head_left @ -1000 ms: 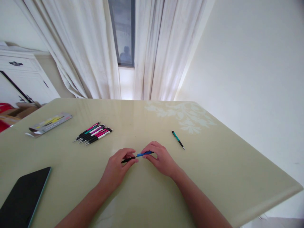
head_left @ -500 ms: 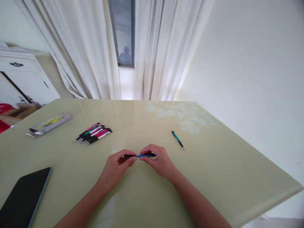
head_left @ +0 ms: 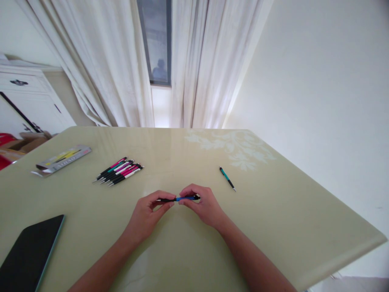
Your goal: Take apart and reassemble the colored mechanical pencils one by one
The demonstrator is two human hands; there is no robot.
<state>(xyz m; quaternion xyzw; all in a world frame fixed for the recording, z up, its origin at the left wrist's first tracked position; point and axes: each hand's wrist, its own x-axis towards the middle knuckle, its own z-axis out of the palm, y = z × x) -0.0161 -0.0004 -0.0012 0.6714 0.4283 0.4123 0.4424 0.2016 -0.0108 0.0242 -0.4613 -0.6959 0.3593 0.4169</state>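
Note:
A blue pen [head_left: 183, 198] with a black grip lies level between my two hands, just above the table. My left hand [head_left: 148, 211] pinches its black front part between thumb and fingers. On the blue barrel, close to the middle, my right hand [head_left: 202, 205] is closed with thumb and fingertips. The pen's black rear end shows by the right palm. To the right, a green pen [head_left: 227, 178] with a black grip rests alone on the table. Several pens [head_left: 118, 172] in pink, green, white, purple and black lie side by side at the left.
The pale green table [head_left: 170, 259] has a white floral pattern at its far right. An opened pen box [head_left: 65, 159] lies at the far left. A dark tablet [head_left: 32, 251] sits at the near left. Curtains [head_left: 121, 61] hang behind the table; a white wall [head_left: 319, 101] runs along the right.
Both hands keep hold of the blue pen. The left thumb and fingertips have shifted slightly at the pen's middle. The view has moved a little.

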